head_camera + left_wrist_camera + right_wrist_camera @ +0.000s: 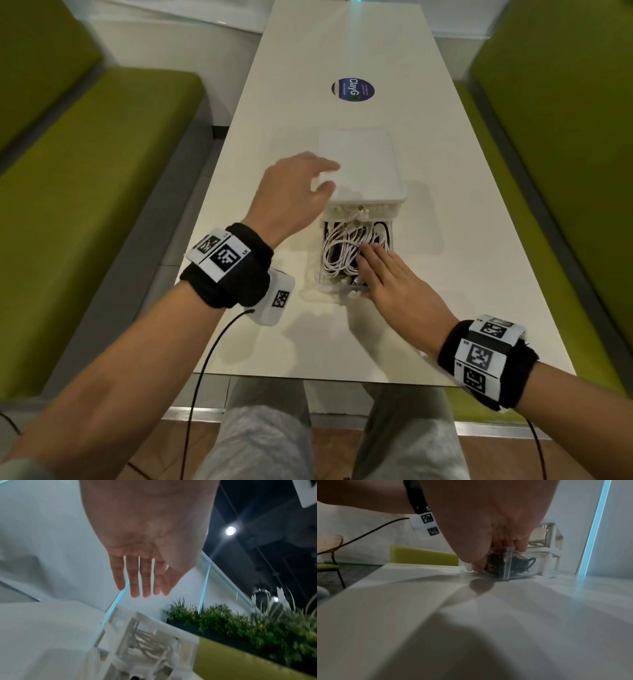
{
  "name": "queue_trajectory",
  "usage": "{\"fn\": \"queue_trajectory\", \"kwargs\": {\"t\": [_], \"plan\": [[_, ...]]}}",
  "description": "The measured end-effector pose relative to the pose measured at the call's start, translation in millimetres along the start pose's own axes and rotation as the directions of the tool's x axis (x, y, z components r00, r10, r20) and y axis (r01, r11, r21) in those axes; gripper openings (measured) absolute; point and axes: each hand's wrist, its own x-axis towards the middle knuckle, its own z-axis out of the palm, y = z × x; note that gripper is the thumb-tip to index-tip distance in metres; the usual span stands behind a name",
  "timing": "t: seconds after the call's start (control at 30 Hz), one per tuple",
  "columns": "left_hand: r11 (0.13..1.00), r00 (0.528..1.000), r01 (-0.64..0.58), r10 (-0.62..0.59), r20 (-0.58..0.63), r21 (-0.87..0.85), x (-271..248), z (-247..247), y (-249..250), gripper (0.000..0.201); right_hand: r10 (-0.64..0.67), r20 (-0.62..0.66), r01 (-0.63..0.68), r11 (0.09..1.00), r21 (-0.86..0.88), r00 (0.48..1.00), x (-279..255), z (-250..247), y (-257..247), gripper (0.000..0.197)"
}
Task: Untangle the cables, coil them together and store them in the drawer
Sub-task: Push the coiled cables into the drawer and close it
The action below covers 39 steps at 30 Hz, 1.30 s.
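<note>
Nearly done, you are pressing the coiled cables (346, 251) down into the pulled-out drawer (356, 291) with your flat right hand (394, 284), your open, empty left hand (294, 198) hovering beside the organizer (370, 171), and closing is remaining.

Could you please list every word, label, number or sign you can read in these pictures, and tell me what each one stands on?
"ClayG": on the round dark blue sticker on the long white table; a green mark follows, and the sticker's smaller lines are too small to read.
Black-and-white square code markers on the left wristband and right wristband: patterns only; tiny print beside one is unreadable.
Nothing readable on the clear plastic drawer unit.
</note>
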Motion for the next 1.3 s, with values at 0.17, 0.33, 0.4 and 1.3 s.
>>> {"fn": "queue_trajectory", "kwargs": {"t": [0.17, 0.33, 0.4, 1.3], "plan": [[0.984, 0.976, -0.102, 0.070, 0.205, 0.146, 0, 47, -16, 0.054, 0.002, -0.002, -0.002, 1.000, 0.008, 1.000, 2, -13, -1, 0.059], [0.992, 0.992, -0.111, 0.108, 0.062, 0.059, -9, 63, -25, 0.070, -0.002, 0.015, 0.002, 1.000, -0.010, 1.000, 4, -15, 0, 0.052], [0.986, 0.989, -0.141, 0.137, 0.050, 0.085, -10, 64, -28, 0.078, -0.024, 0.031, 0.025, 0.999, -0.030, 0.999, 4, -14, 0, 0.056], [0.806, 0.942, -0.331, 0.310, 0.128, 0.491, -24, 70, -36, 0.052, -0.017, 0.063, 0.017, 1.000, 0.003, 0.998, 40, -11, 17, 0.066]]}}
